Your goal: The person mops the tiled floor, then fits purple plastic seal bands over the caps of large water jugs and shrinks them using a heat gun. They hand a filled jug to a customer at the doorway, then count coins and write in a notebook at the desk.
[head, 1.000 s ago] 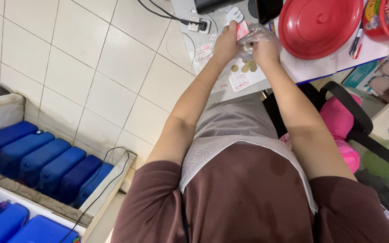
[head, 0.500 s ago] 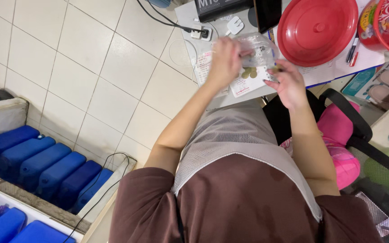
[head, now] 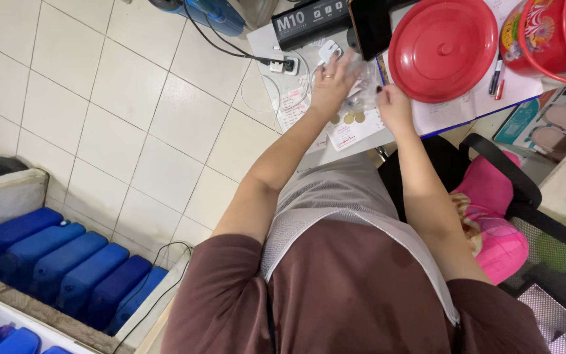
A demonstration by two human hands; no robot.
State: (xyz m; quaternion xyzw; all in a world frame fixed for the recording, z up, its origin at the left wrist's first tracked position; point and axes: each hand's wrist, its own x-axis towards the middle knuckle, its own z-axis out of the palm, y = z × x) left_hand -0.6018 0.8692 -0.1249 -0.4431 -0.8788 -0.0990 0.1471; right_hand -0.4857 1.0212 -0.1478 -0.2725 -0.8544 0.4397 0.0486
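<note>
My left hand [head: 327,84], with a ring on one finger, and my right hand [head: 393,105] meet over a white desk [head: 322,151]. Between them they hold a small clear plastic bag [head: 361,92], blurred by motion. The left hand grips its left side and the right pinches its right edge. Just below the bag, a few coins [head: 351,119] lie on a printed paper slip [head: 355,134].
A round red lid [head: 442,49] lies right of my hands, beside pens [head: 496,75] and a red bucket [head: 545,39]. A black box [head: 309,23], a dark phone [head: 369,26] and a white power strip [head: 283,64] sit behind. Pink cushion [head: 492,216] on a black chair; blue jerrycans [head: 67,262] at lower left.
Half a second ago my left hand was down over the coins and my right hand was apart, lower right. Both hands have come back together on the clear bag.
</note>
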